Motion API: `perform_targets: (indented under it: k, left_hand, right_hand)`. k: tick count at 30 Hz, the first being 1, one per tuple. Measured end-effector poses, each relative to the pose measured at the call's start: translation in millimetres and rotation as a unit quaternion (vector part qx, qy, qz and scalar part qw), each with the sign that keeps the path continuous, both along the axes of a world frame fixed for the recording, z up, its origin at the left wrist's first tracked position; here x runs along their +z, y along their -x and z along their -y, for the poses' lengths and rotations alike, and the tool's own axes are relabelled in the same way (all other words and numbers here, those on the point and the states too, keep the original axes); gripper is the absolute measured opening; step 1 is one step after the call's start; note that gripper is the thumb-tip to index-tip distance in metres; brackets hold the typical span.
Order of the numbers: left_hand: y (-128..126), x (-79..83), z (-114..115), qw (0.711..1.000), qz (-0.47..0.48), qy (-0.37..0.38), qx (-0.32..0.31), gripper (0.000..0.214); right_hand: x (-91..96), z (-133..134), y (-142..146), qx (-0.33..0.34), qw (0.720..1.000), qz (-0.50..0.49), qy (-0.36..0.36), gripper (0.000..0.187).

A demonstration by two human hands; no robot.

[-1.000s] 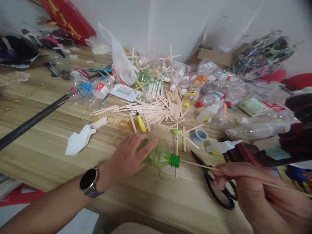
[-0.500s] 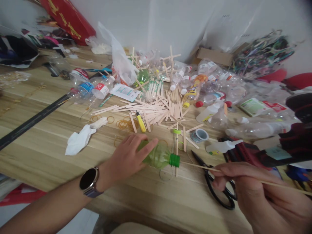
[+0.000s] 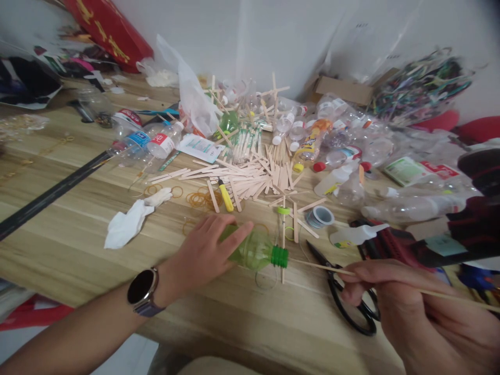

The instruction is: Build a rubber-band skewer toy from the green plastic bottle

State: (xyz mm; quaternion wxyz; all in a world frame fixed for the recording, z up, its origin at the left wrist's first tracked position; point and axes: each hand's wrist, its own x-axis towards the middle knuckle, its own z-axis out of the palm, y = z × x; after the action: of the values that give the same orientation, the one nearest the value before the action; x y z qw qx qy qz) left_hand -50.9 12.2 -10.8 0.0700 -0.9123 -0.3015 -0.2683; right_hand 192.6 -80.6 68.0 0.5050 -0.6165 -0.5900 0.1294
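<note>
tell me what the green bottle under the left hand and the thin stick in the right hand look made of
Translucent green bottle: thin glossy plastic, since light passes through its wall. Thin pale stick: likely bamboo or wood, matte, straw-coloured, skewer-slim.

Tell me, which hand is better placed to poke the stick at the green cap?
Probably the right hand: it pinches the stick, whose tip points at the green cap. The left hand rests on the bottle.

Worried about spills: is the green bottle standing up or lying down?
Lying down: the green bottle rests lengthwise on the table, its cap pointing sideways, left hand on it.
</note>
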Motion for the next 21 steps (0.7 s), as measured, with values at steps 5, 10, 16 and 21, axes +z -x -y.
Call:
perform_targets:
  k: [5, 10, 16, 21]
  left_hand:
    - [0.0, 0.5, 0.2, 1.000, 0.001, 0.002, -0.001, 0.061]
    - [0.6, 0.1, 1.3, 1.000, 0.003, 0.013, 0.001, 0.060]
    - [1.1, 0.6, 0.9, 1.000, 0.001, 0.010, -0.001, 0.060]
    - [0.3, -0.1, -0.2, 1.000, -0.002, 0.005, 0.002, 0.060]
  right_hand:
    - [-0.9, 0.4, -0.8, 0.002, 1.000, -0.002, -0.005, 0.021]
    - [-0.5, 0.3, 1.2, 0.002, 1.000, 0.001, -0.004, 0.023]
    - [-0.6, -1.4, -1.8, 0.010, 1.000, 0.017, -0.007, 0.020]
    - [-3.1, 0.2, -9.1, 0.026, 0.999, 0.020, -0.017, 0.019]
